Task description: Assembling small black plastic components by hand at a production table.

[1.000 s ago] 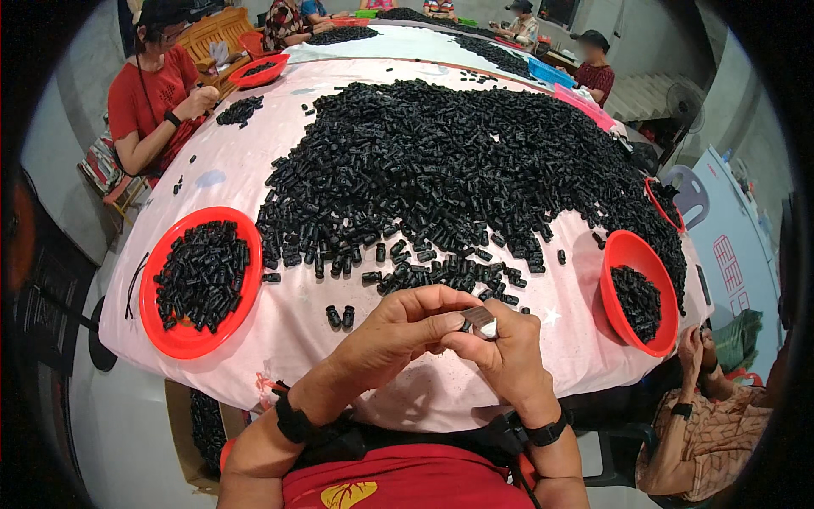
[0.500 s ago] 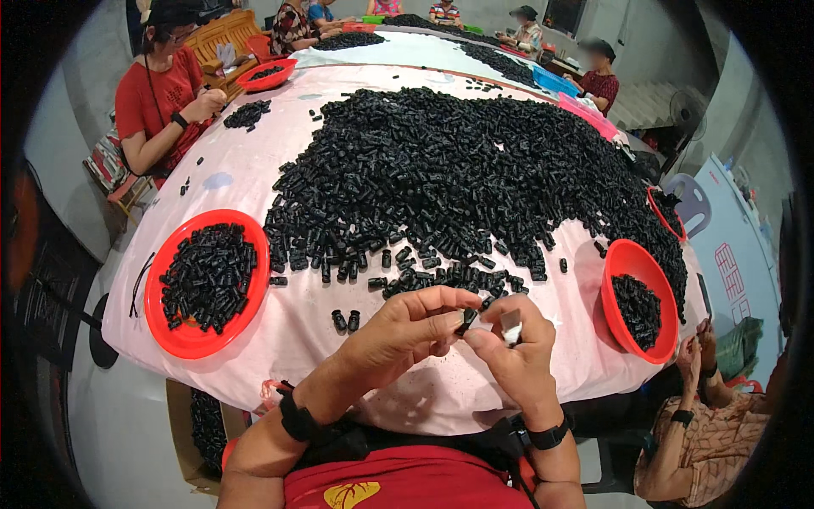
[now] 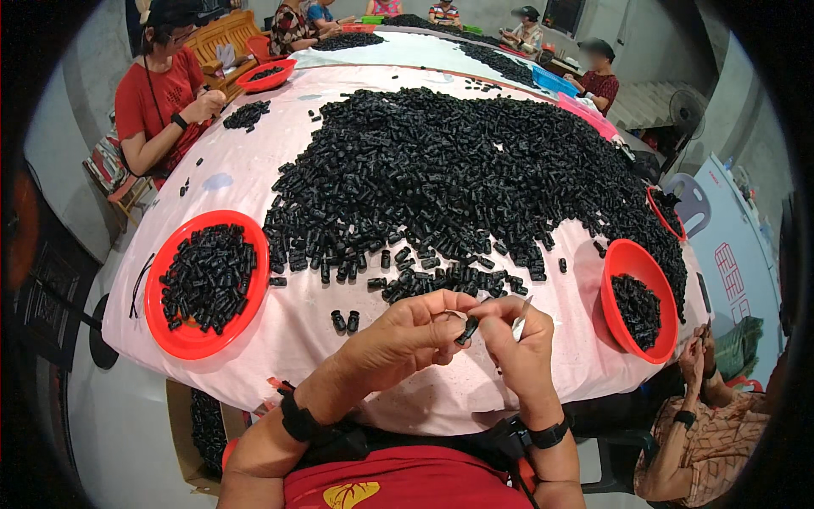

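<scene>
My left hand (image 3: 409,339) is closed, pinching a small black plastic piece (image 3: 465,330) between thumb and fingertips. My right hand (image 3: 524,360) grips a small thin blade with a white handle or wrapping (image 3: 521,322), its tip pointing up and away. The right fingertips meet the black piece from the side. Just beyond both hands lies a big heap of similar black pieces (image 3: 424,178), which look like short ribbed cylinders. Two of them (image 3: 345,321) stand apart to the left of my left hand.
Red bowls of black pieces stand left (image 3: 153,293) and right (image 3: 670,327) on the pink tablecloth (image 3: 297,331). A box of pieces (image 3: 182,424) is below the left edge. Co-workers sit around the table, one (image 3: 174,110) at far left, another (image 3: 704,424) close by on the right.
The blade in my right hand has turned, from showing its flat face to pointing upward. Both hands stay together around the black piece, which has tilted slightly.
</scene>
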A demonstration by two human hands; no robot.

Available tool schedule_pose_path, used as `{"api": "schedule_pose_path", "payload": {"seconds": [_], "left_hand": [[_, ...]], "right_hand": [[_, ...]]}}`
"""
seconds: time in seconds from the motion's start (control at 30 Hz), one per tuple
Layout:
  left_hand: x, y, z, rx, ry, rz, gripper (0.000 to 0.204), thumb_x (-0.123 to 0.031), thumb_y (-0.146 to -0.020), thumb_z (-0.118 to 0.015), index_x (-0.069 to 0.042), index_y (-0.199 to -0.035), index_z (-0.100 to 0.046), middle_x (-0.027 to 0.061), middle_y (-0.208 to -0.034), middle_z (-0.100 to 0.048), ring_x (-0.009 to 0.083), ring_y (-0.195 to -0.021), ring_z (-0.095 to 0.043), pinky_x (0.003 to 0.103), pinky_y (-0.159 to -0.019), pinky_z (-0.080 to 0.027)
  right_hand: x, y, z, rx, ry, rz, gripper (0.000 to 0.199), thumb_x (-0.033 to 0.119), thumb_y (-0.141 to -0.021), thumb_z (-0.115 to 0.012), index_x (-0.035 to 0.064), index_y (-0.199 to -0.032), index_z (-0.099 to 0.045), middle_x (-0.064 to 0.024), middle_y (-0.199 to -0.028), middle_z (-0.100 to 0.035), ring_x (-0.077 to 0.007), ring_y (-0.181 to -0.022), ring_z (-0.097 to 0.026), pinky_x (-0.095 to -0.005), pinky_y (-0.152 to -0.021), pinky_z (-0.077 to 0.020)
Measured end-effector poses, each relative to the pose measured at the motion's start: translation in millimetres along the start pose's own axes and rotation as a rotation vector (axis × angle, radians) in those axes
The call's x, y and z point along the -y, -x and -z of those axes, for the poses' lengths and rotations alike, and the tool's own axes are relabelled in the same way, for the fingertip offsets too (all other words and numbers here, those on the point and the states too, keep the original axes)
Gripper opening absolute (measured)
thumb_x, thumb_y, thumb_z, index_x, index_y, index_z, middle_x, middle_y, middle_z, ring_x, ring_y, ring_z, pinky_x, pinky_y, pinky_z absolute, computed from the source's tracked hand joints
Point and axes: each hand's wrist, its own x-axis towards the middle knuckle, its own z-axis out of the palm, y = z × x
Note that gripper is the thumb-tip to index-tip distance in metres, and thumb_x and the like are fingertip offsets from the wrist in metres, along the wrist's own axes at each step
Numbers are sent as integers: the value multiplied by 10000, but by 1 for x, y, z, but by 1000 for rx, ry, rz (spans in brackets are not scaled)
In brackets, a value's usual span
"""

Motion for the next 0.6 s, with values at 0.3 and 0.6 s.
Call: {"api": "schedule_pose_path", "payload": {"seconds": [0.3,0.6], "left_hand": [[-1,1,-1,-2,8,10,412,-183,-879,-627,-37,-1226,-460,-7,-997,-559,31,-792,-563,183,-720,-465],[0,0,-9,-41,-11,6,377,-194,-880,-630,-45,-1196,-487,-43,-830,-560,18,-672,-516,191,-660,-427]], "right_hand": [[1,3,-5,4,-28,53,108,77,-825,-678,-13,-862,-630,-52,-748,-644,-33,-610,-508,-183,-525,-401],[-1,3,-1,-30,-45,14,214,173,-885,-592,-21,-802,-627,32,-543,-495,-10,-425,-359,-182,-394,-265]]}}
